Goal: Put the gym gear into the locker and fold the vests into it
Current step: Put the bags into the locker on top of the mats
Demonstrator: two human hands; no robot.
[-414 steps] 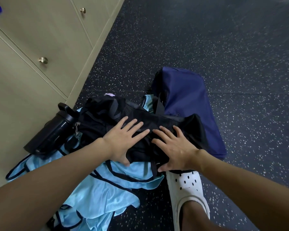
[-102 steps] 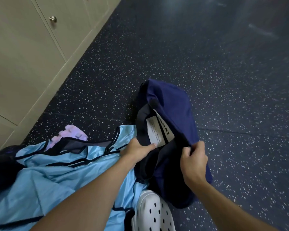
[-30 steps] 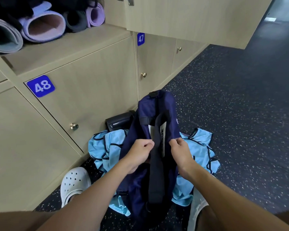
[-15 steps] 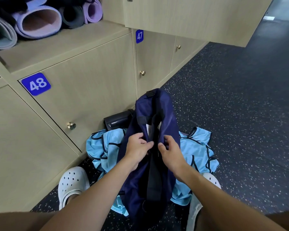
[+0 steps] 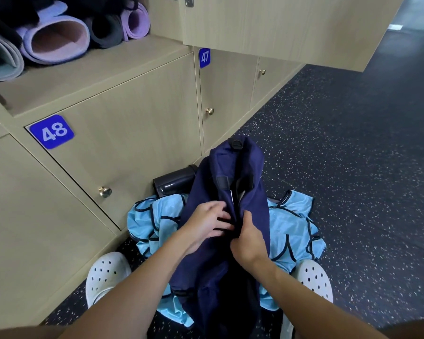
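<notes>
So the left hand (image 5: 206, 223) and right hand (image 5: 249, 241) just pulled the navy bag (image 5: 230, 167) shut mid-frame, fingers (image 5: 218, 209) gripping its mouth; looks locker-ready.

Gym locker rm; numbered lockers (image 5: 137, 133); rolled yoga mats (image 5: 56, 40); speckled rubber floor (image 5: 353, 148).

Rolled mats (image 5: 56, 37) crowd the locker shelf (image 5: 103, 77); its front strip lies free.

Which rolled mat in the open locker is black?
The black mat, lying between the big lilac mat and the small purple mat, which are both paler.
</notes>
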